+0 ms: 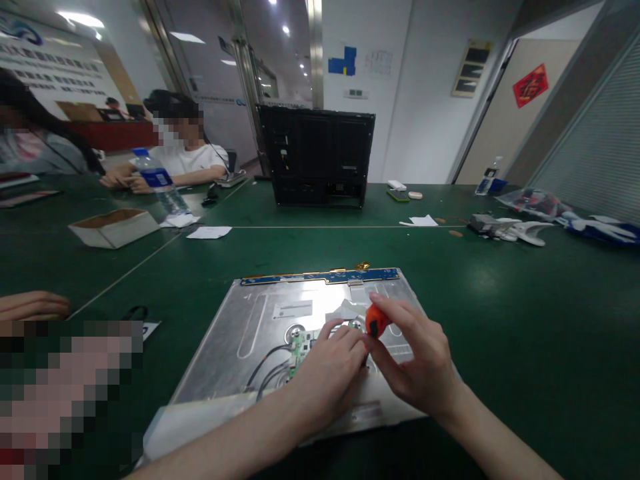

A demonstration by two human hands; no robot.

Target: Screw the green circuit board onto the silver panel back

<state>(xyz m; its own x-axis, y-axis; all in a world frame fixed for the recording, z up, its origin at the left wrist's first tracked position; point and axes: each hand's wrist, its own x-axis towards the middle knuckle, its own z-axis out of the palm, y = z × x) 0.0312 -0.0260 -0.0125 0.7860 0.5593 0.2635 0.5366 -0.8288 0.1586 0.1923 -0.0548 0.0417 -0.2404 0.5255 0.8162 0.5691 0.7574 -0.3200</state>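
Note:
A silver display panel (pixel 260 313) lies back side up in front of me. A narrow blue circuit strip (pixel 300 278) runs along its far edge. My right hand (pixel 420 347) grips the orange and black handle of a screwdriver (pixel 376 321) over the panel; the shaft and tip are hidden. Just left of it, my left hand (pixel 333 367) rests over a small green circuit board (pixel 299 347), covering much of it. Its fingers are curled together near the screwdriver, and anything in them is hidden. Black cables (pixel 267 363) lead from the board toward the panel's near edge.
Across the green table (pixel 500 320) stands a black monitor housing (pixel 317 157). An open carton (pixel 115 230) and a water bottle (pixel 160 180) are at the left. Grey and white parts (pixel 505 228) lie to the right. Another person's hand (pixel 35 305) rests at the left edge.

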